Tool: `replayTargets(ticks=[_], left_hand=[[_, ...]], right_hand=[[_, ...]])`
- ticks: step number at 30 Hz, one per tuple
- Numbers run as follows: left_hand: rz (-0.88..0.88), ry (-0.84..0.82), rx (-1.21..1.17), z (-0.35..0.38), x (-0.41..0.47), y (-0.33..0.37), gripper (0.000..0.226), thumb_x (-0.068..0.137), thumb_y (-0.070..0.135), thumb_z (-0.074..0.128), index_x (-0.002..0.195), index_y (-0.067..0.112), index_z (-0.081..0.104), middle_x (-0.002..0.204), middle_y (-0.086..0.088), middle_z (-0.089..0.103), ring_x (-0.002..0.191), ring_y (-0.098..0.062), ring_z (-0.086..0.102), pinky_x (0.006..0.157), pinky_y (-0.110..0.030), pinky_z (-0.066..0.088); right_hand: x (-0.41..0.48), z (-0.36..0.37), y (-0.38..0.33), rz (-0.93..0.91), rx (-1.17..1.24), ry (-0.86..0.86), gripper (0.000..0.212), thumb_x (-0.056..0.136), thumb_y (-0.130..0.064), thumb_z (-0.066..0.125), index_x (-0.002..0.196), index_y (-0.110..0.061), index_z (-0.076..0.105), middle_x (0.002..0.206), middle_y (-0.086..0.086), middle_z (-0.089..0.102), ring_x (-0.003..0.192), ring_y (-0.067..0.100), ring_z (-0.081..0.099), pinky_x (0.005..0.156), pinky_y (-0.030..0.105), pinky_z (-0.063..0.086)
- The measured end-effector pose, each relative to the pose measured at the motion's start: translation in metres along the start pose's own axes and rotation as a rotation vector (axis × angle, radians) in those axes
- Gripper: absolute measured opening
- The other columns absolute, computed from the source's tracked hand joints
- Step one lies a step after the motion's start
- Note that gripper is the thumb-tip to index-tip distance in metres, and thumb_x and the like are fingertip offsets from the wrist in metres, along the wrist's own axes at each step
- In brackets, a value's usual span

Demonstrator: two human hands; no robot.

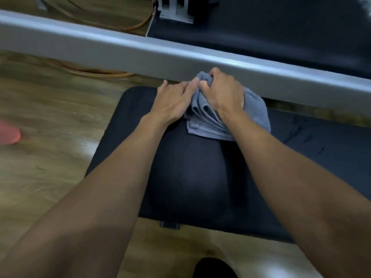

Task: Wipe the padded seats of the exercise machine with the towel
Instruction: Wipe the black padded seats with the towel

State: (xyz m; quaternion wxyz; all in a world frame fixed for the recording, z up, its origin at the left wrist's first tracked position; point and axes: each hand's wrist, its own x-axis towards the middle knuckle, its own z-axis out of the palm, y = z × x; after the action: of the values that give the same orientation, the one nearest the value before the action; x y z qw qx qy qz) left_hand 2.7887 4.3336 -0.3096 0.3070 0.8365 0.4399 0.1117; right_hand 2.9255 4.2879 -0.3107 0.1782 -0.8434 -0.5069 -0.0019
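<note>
Step in hand: wiping the near seat point(186, 173). The towel point(208, 125), grey and bunched in folds, lies on the seat's far edge at about one o'clock, close under the beam point(140, 55).

Grip: the right hand point(222, 93) is clamped on the towel's upper folds, fingers curled into the cloth, palm bearing down. The left hand point(174, 101) lies flat on the seat at eleven o'clock, fingers straight, holding nothing; its fingertips appear to touch the towel's left edge.

Judgement: the towel covers only the far corner, and most of the seat toward six o'clock shows bare. The next move calls for drawing the towel back across the pad under steady pressure, with the left hand lifted out of its path. The second pad point(331, 141) at three o'clock awaits its turn.

Surroundings: the beam runs from nine to three o'clock across the view, right over the hands, and limits any forward stroke. An orange cable point(96, 72) loops on the wooden floor point(50, 117) at ten o'clock. A blurred pink object point(8, 134) sits at nine o'clock, unidentified. A dark shoe point(212, 267) stands at six o'clock.
</note>
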Motion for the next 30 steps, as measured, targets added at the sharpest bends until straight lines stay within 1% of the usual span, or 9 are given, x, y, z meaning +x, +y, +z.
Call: replayTargets(ticks=[4, 7, 10, 12, 17, 20, 22, 26, 30], left_hand=[[0.005, -0.143, 0.097, -0.006, -0.003, 0.003, 0.061, 0.103, 0.049, 0.010, 0.140, 0.020, 0.048, 0.149, -0.008, 0.046, 0.142, -0.022, 0.033, 0.120, -0.041, 0.004], [-0.031, -0.158, 0.218, -0.007, -0.010, 0.015, 0.064, 0.101, 0.052, 0.010, 0.128, 0.020, 0.059, 0.142, -0.011, 0.052, 0.136, -0.029, 0.038, 0.118, -0.051, 0.005], [0.028, -0.141, 0.159, 0.005, -0.031, 0.048, 0.054, 0.101, 0.050, 0.019, 0.118, 0.020, 0.061, 0.132, -0.011, 0.057, 0.128, -0.032, 0.045, 0.114, -0.057, 0.012], [0.067, -0.156, 0.151, 0.015, -0.046, 0.068, 0.052, 0.102, 0.049, 0.024, 0.125, 0.017, 0.057, 0.135, -0.011, 0.054, 0.131, -0.031, 0.043, 0.115, -0.058, 0.011], [0.122, -0.158, 0.255, 0.031, -0.058, 0.086, 0.056, 0.102, 0.048, 0.025, 0.142, 0.013, 0.042, 0.147, -0.013, 0.043, 0.140, -0.031, 0.030, 0.118, -0.058, 0.006], [0.160, -0.134, 0.232, 0.041, -0.039, 0.084, 0.056, 0.102, 0.047, 0.025, 0.148, 0.015, 0.033, 0.151, -0.011, 0.040, 0.144, -0.030, 0.027, 0.119, -0.056, 0.005], [0.144, -0.084, 0.163, 0.048, -0.022, 0.078, 0.055, 0.103, 0.046, 0.023, 0.147, 0.015, 0.035, 0.147, -0.011, 0.046, 0.140, -0.028, 0.036, 0.119, -0.051, 0.008], [0.063, -0.008, -0.047, 0.055, 0.001, 0.072, 0.050, 0.104, 0.043, 0.019, 0.140, 0.019, 0.044, 0.135, -0.008, 0.058, 0.131, -0.023, 0.045, 0.115, -0.039, 0.013], [0.054, -0.046, -0.068, 0.058, 0.005, 0.068, 0.052, 0.103, 0.050, 0.017, 0.136, 0.023, 0.047, 0.128, -0.003, 0.060, 0.130, -0.023, 0.043, 0.113, -0.035, 0.012]], right_hand=[[-0.037, -0.013, -0.002, -0.048, -0.063, 0.071, 0.031, 0.091, -0.035, 0.042, 0.107, -0.011, 0.052, 0.104, 0.012, 0.067, 0.092, 0.033, 0.059, 0.084, 0.042, 0.037], [-0.090, -0.025, 0.006, -0.052, -0.063, 0.081, 0.028, 0.088, -0.034, 0.042, 0.102, -0.013, 0.053, 0.096, 0.011, 0.068, 0.085, 0.030, 0.059, 0.080, 0.042, 0.036], [-0.144, -0.040, 0.011, -0.046, -0.051, 0.069, 0.030, 0.083, -0.037, 0.036, 0.092, -0.014, 0.053, 0.083, 0.008, 0.066, 0.075, 0.028, 0.059, 0.073, 0.040, 0.035], [-0.183, -0.053, 0.016, -0.044, -0.047, 0.070, 0.028, 0.081, -0.038, 0.037, 0.089, -0.016, 0.052, 0.078, 0.005, 0.063, 0.070, 0.026, 0.057, 0.070, 0.039, 0.036], [-0.254, -0.073, 0.041, -0.064, -0.091, 0.003, 0.031, 0.078, -0.039, 0.046, 0.096, -0.017, 0.059, 0.081, 0.003, 0.064, 0.071, 0.025, 0.058, 0.070, 0.039, 0.040], [-0.231, -0.069, 0.048, -0.037, -0.088, 0.008, 0.025, 0.078, -0.038, 0.047, 0.089, -0.018, 0.057, 0.075, 0.001, 0.062, 0.066, 0.024, 0.057, 0.068, 0.039, 0.041], [-0.201, -0.064, 0.051, -0.025, -0.068, 0.035, 0.026, 0.078, -0.038, 0.044, 0.087, -0.017, 0.056, 0.073, 0.002, 0.063, 0.066, 0.025, 0.058, 0.070, 0.039, 0.042], [-0.104, -0.049, 0.069, 0.002, -0.063, 0.054, 0.030, 0.087, -0.039, 0.042, 0.099, -0.015, 0.055, 0.093, 0.010, 0.068, 0.083, 0.031, 0.061, 0.077, 0.041, 0.038], [-0.014, -0.032, 0.086, -0.002, -0.075, -0.008, 0.030, 0.093, -0.038, 0.045, 0.104, -0.011, 0.051, 0.103, 0.015, 0.068, 0.090, 0.035, 0.060, 0.068, 0.037, 0.029]])
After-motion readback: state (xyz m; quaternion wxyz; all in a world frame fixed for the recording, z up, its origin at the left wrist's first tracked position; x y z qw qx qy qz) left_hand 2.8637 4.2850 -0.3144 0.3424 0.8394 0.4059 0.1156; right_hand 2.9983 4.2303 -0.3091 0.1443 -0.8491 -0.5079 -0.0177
